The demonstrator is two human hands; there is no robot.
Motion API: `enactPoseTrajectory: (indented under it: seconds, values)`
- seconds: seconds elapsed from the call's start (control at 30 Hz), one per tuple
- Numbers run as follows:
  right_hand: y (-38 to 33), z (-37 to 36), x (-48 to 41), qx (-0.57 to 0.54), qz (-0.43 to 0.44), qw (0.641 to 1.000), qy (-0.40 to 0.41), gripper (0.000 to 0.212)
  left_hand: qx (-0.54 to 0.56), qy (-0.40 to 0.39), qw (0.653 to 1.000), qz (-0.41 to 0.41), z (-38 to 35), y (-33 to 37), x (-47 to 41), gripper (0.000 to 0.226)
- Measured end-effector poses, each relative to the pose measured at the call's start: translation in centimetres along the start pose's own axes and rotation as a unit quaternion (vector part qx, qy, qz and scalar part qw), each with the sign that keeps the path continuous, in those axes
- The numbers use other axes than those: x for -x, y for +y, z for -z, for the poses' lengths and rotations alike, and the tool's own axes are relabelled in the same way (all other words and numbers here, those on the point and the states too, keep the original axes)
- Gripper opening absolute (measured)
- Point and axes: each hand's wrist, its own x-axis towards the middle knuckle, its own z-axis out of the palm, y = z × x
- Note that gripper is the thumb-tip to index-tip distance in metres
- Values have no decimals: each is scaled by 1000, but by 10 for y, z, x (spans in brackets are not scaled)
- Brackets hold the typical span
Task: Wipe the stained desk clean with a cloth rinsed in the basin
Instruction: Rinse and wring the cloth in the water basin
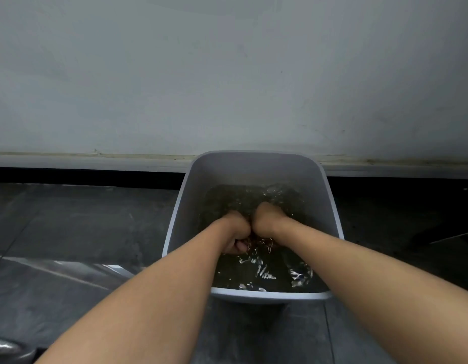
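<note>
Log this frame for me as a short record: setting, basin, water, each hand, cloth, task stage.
setting: dark floor beside a pale wall
basin: grey, rectangular, on the floor by the wall
water: dark, rippling
left hand: in the water, fingers curled on the cloth
right hand: in the water, pressed against the left hand; its grip is hidden
cloth: brownish patch between the hands, mostly submerged
stage: rinsing

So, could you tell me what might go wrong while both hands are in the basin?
1. The dark water is rippling; vigorous scrubbing by the left hand and right hand could slop it over the basin rim onto the floor.
2. Water this murky may leave the cloth gripped between them dirty, so it smears later.
</note>
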Motion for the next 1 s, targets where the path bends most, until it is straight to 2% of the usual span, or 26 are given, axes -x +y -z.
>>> enactPoseTrajectory:
  seconds: [0.1, 0.2, 0.3, 0.43, 0.47, 0.5, 0.57, 0.6, 0.67, 0.7, 0.77, 0.8, 0.83, 0.87, 0.93, 1.0]
  values:
    - [-9, -2, 13, -134, -13, 990, 34, 25, 117, 6, 993, 23, 6, 2, -4, 24]
    - [-17, -5, 23, -175, -5, 983, 60, 30, 238, 13, 971, 19, 14, 7, 6, 24]
    - [-14, -2, 16, -144, 14, 983, 117, 29, 245, -25, 969, -9, 12, 12, 21, 31]
    - [3, 15, 11, -37, 9, 990, 133, 14, 210, -66, 975, -12, 21, 16, 33, 38]
    - [8, 21, 12, -10, 17, 991, 132, 17, 180, -71, 981, -20, 26, 15, 36, 35]
    - [12, 25, 12, 22, 33, 991, 125, 30, 129, -52, 990, -36, 31, 14, 36, 29]
    - [18, 30, 10, 95, 68, 991, 61, 52, 21, -2, 997, -69, 38, 11, 38, 16]
    - [18, 31, 9, 136, 78, 987, 20, 51, -29, 4, 997, -76, 40, 12, 39, 17]
    - [18, 34, 8, 196, 86, 975, -53, 42, -158, -4, 984, -82, 42, 15, 38, 36]
    - [17, 36, 9, 200, 84, 973, -80, 45, -247, -3, 966, -80, 42, 16, 35, 56]
    - [21, 37, 10, 222, 84, 965, -115, 61, -427, 18, 901, -78, 39, 17, 32, 98]
    - [23, 33, 10, 253, 91, 955, -124, 64, -486, 23, 870, -84, 34, 15, 30, 107]
    - [24, 29, 9, 277, 103, 947, -123, 60, -520, 20, 848, -98, 27, 12, 27, 106]
    - [25, 24, 8, 285, 114, 944, -119, 52, -539, 17, 834, -119, 21, 9, 22, 95]
    - [25, 16, 4, 296, 125, 941, -107, 42, -556, 21, 814, -163, 12, 2, 13, 59]
    - [27, 13, 4, 320, 127, 935, -91, 45, -576, 17, 797, -180, 11, -3, 7, 34]
